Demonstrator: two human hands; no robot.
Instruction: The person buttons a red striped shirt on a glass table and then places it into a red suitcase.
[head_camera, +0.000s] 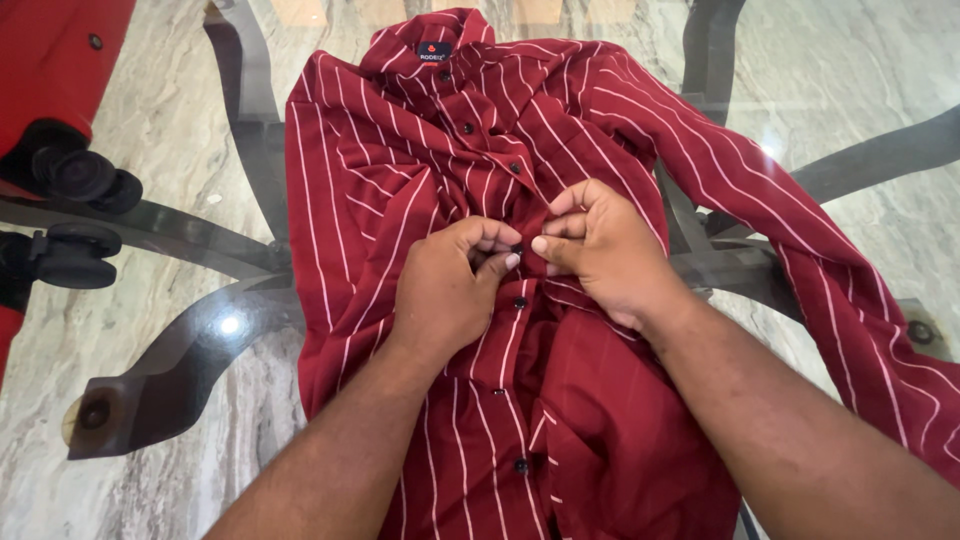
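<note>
Take the shirt (560, 400) as your landmark: dark red with thin white stripes, it lies front-up on the glass table (200, 240), collar away from you, one sleeve trailing off toward the right edge.

Far to the left of the shirt stands a red chair (50, 60) on black castors (70, 255), well apart from your work.

Your left hand (445, 290) rests on the shirt's chest just left of the button strip, fingers curled shut and pinching the fabric edge beside a small black button (517, 249). Whether the button is already through its hole, you cannot tell from here; the fingertips hide it.

Your right hand (600, 250) sits just right of the strip, touching the left, thumb and forefinger closed on the opposite edge of the fabric.

You appear to be at the middle button, judging by the fastened ones above toward the collar and the loose-looking front below. The next move likely calls for holding the hole open with one hand and easing the button through with the other, keeping both edges aligned.
</note>
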